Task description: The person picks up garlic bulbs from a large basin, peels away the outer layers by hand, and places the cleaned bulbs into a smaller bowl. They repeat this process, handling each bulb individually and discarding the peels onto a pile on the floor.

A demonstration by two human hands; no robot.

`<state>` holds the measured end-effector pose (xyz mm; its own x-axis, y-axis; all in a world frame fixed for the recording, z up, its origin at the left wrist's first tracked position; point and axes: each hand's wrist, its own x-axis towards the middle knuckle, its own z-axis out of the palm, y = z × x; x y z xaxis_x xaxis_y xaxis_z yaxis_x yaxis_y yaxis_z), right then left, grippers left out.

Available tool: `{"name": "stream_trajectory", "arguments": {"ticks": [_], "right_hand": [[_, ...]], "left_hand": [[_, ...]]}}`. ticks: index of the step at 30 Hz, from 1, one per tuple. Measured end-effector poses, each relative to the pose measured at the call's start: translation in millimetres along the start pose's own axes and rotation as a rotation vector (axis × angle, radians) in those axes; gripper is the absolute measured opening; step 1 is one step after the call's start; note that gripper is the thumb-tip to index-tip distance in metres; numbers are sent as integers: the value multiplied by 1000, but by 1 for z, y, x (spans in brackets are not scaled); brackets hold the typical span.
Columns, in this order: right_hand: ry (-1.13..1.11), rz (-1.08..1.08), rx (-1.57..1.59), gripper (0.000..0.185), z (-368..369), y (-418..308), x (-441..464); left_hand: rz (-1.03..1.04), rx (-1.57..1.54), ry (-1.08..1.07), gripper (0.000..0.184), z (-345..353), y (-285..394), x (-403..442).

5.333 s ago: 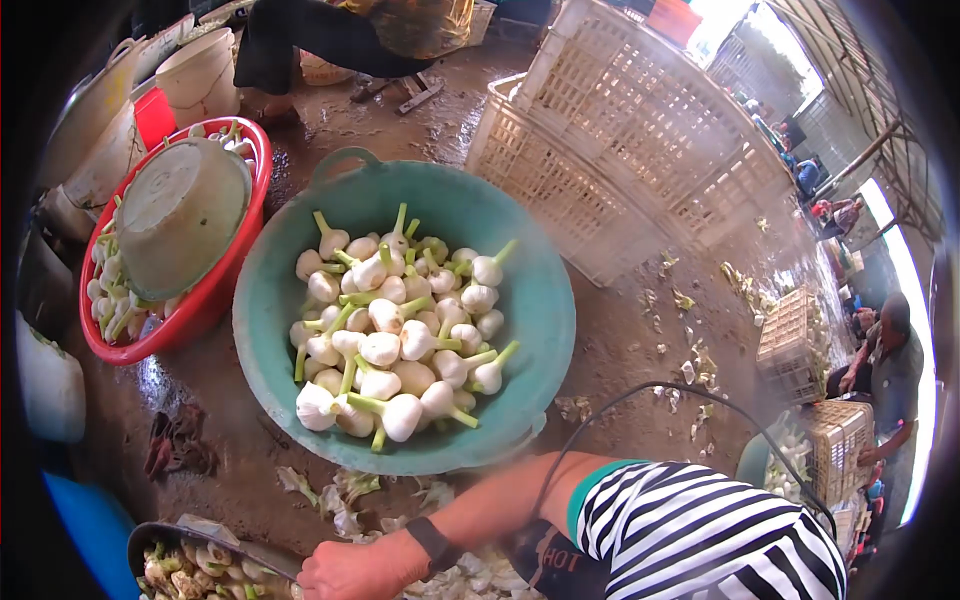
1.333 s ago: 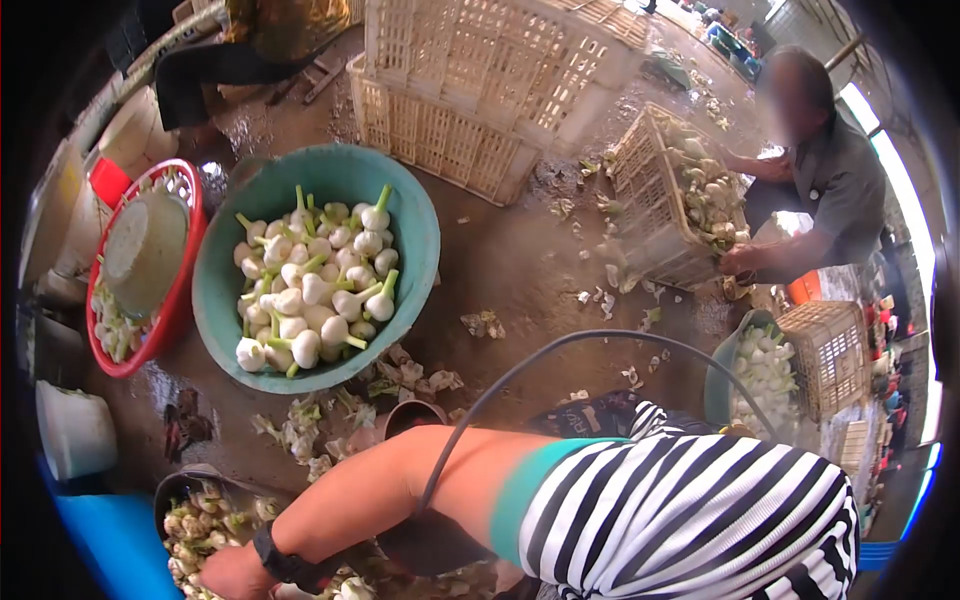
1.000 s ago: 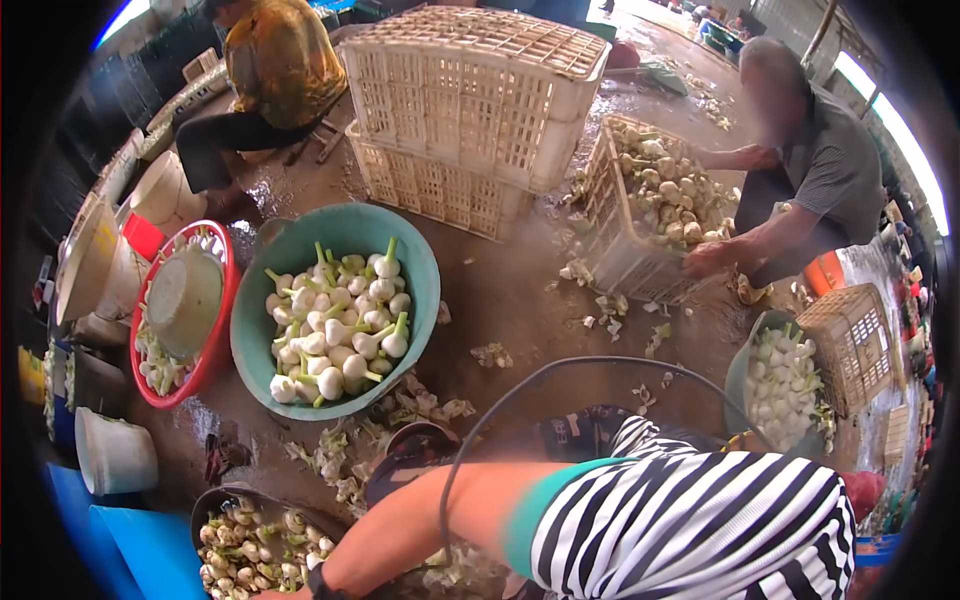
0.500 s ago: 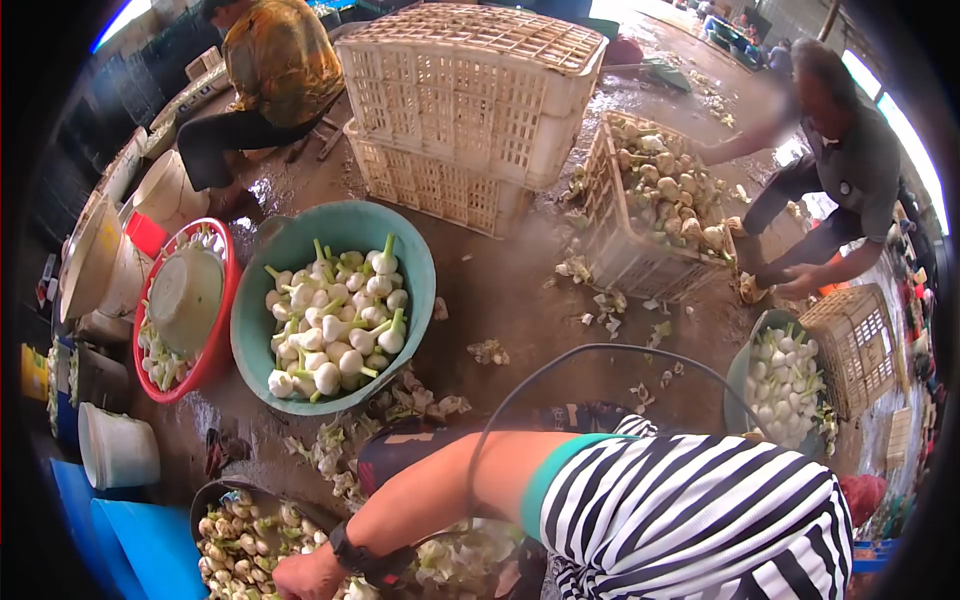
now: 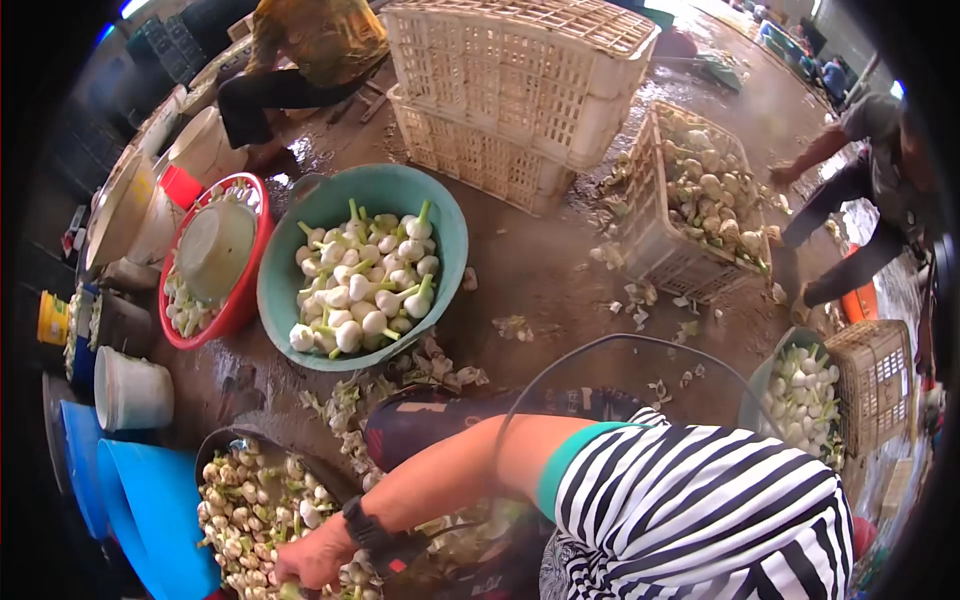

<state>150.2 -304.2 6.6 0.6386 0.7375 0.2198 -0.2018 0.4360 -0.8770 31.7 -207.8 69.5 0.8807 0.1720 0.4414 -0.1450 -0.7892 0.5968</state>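
My right hand [image 5: 312, 562] reaches down at the bottom edge, a dark watch on its wrist and a striped sleeve on the arm. The fingers curl round a pale greenish piece, seemingly a garlic bulb [image 5: 290, 591], partly cut off by the frame edge. Beneath and around the hand is a dark basin [image 5: 340, 478] of unpeeled, brownish garlic bulbs [image 5: 245, 505]. To the right of the wrist lies a heap of loose garlic skins [image 5: 465, 535] between my dark-trousered legs. My left hand is not visible.
A green basin [image 5: 450, 262] of peeled garlic and a red basin [image 5: 262, 215] stand ahead. Stacked crates [image 5: 500, 90] and a garlic-filled crate [image 5: 690, 260] are beyond. Blue buckets [image 5: 160, 510] stand left. A dark cable [image 5: 620, 337] arcs past my arm. A co-worker [image 5: 885, 180] is at right.
The view has shifted, showing more of the dark basin. My right hand stays low among the garlic, now with a greenish piece at its fingers. The co-worker at right has shifted toward the frame edge.
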Motion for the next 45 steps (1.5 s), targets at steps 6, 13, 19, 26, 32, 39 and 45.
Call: {"name": "stream_trajectory", "arguments": {"ticks": [6, 13, 19, 26, 32, 39, 45], "right_hand": [[81, 135, 50, 9, 0, -14, -26], [13, 52, -55, 12, -3, -32, -45], [-99, -165, -248, 26, 3, -20, -39], [312, -456, -948, 14, 24, 9, -23], [270, -140, -377, 12, 37, 28, -37], [264, 142, -547, 14, 18, 18, -58], [555, 190, 99, 20, -31, -11, -59]], "left_hand": [[14, -46, -143, 52, 9, -28, -6], [73, -263, -432, 47, 9, -61, -26], [-146, -482, -442, 48, 20, -56, -34], [-537, -1064, -457, 49, 30, -46, -35], [-870, -1456, -269, 50, 11, -36, -36], [-954, -1430, -148, 48, 30, -68, -40], [-472, -1559, -485, 68, 1, -67, -58]]}}
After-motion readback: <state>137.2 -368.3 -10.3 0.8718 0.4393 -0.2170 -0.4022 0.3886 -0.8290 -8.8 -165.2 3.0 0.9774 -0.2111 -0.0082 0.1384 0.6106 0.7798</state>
